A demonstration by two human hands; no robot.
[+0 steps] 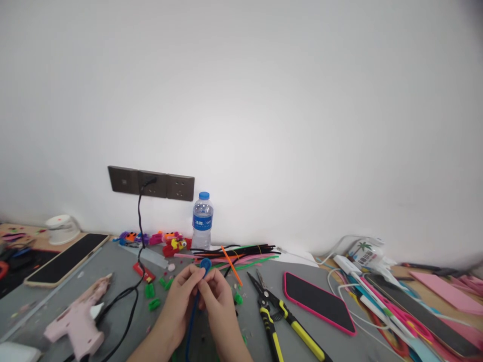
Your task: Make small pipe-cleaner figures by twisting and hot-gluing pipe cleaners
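Both hands meet near the bottom middle of the view, over a grey mat. A blue pipe cleaner (191,327), coiled into a small disc at its top end, is pinched between them. My left hand (184,289) holds the coil from the left with thumb and fingers. From the right, my right hand (215,291) grips just below the coil. The loose length of the blue strip hangs down between the wrists. Small green pieces (150,290) lie left of the hands. Behind them is a bundle of coloured pipe cleaners (256,259).
Yellow-black pliers (269,306) and a pink-edged phone (319,302) lie to the right. A pink glue gun (81,322) with a black cord and another phone (68,260) are at left. A water bottle (203,221) stands by the wall. Scissors and cables lie far right.
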